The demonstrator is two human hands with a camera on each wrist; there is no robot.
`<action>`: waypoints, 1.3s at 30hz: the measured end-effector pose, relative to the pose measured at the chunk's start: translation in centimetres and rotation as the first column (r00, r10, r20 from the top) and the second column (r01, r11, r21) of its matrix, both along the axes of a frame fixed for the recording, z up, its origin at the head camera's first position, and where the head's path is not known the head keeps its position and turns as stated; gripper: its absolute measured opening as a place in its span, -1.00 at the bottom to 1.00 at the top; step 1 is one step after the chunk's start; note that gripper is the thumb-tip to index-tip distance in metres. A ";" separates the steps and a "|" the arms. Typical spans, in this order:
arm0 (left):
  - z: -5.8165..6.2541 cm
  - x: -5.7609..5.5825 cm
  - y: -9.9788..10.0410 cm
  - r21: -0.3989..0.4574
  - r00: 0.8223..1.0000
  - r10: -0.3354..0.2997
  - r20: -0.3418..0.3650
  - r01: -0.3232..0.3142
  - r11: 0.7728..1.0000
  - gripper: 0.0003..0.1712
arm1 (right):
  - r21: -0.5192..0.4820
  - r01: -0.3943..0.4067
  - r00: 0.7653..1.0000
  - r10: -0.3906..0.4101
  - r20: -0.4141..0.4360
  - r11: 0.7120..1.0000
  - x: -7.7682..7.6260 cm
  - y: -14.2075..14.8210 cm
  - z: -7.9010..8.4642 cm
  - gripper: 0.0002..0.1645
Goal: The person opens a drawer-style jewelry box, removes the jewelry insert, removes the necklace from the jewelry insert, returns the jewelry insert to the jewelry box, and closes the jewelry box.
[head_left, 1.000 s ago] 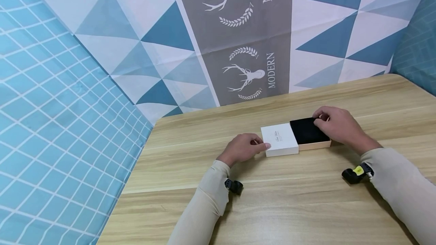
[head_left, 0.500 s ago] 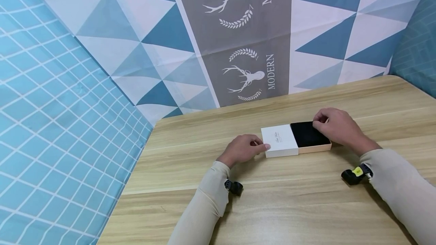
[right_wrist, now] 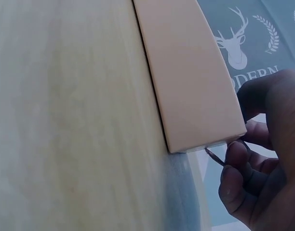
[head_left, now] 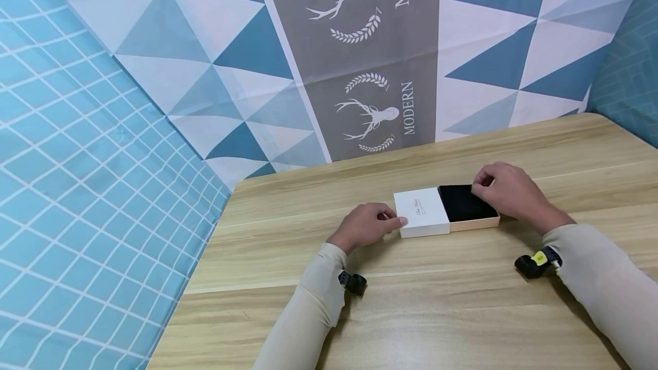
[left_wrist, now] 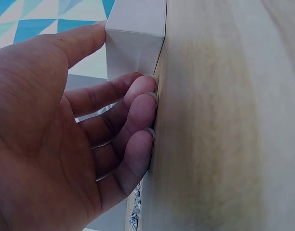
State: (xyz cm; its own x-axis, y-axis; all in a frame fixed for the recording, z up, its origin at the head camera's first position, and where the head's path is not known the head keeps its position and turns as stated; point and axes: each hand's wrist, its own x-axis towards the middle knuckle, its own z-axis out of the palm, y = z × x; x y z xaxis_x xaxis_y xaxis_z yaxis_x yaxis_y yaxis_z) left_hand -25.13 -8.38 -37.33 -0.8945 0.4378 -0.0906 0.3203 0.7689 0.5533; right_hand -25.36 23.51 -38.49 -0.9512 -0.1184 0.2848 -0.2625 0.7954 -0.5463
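Observation:
A white slide-out box has its lettered sleeve (head_left: 421,211) at the left and its drawer (head_left: 475,224) drawn out to the right. The drawer has peach sides and a flat black insert (head_left: 460,204) inside. My left hand (head_left: 367,222) holds the sleeve's left end, thumb on the top near the front corner, curled fingers (left_wrist: 140,115) against the end face. At the drawer's right end, my right hand (head_left: 509,190) pinches the edge of the black insert between thumb and index finger. A thin dark strip (right_wrist: 215,156) shows by the curled lower fingers in the right wrist view.
The box lies on a wood-grain table (head_left: 411,301), toward its back edge. Behind it hangs a patterned cloth (head_left: 360,61) with triangles and deer heads. A blue checked cloth (head_left: 77,187) runs along the left side.
My right thumb and index finger have come down slightly over the black insert, toward me. The left hand and the sleeve have stayed in place.

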 end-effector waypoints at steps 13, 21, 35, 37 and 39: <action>0.1 0.0 0.0 0.019 1.000 0.005 0.010 -0.005 1.000 -0.58 | 0.004 -0.023 1.000 0.023 0.014 1.000 0.0 0.1 -0.1 -0.78; -0.2 -0.1 -0.1 0.012 1.000 0.000 0.001 0.000 1.000 -0.58 | -0.003 -0.016 1.000 0.016 0.027 1.000 0.1 -0.1 -0.1 -0.66; 0.1 -0.1 0.1 0.010 1.000 -0.004 -0.001 0.004 1.000 -0.57 | 0.027 -0.032 0.998 0.031 0.056 0.999 0.0 0.0 0.0 -0.51; 0.0 -0.1 0.1 0.012 1.000 -0.001 0.005 0.001 1.000 -0.57 | 0.028 -0.045 0.997 0.042 0.068 0.999 0.0 0.1 -0.1 -0.51; 0.0 -0.1 0.0 0.014 1.000 0.003 0.011 -0.003 1.000 -0.58 | 0.028 -0.054 0.995 0.051 0.080 0.998 0.0 0.1 -0.1 -0.50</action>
State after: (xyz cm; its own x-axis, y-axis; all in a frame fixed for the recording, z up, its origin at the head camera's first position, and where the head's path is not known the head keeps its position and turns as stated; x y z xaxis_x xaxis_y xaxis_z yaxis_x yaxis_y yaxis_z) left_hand -25.20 -8.33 -37.33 -0.8947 0.4364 -0.0946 0.3118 0.7622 0.5672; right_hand -25.35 23.58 -38.58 -0.9630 -0.1760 0.2042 -0.2610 0.7982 -0.5428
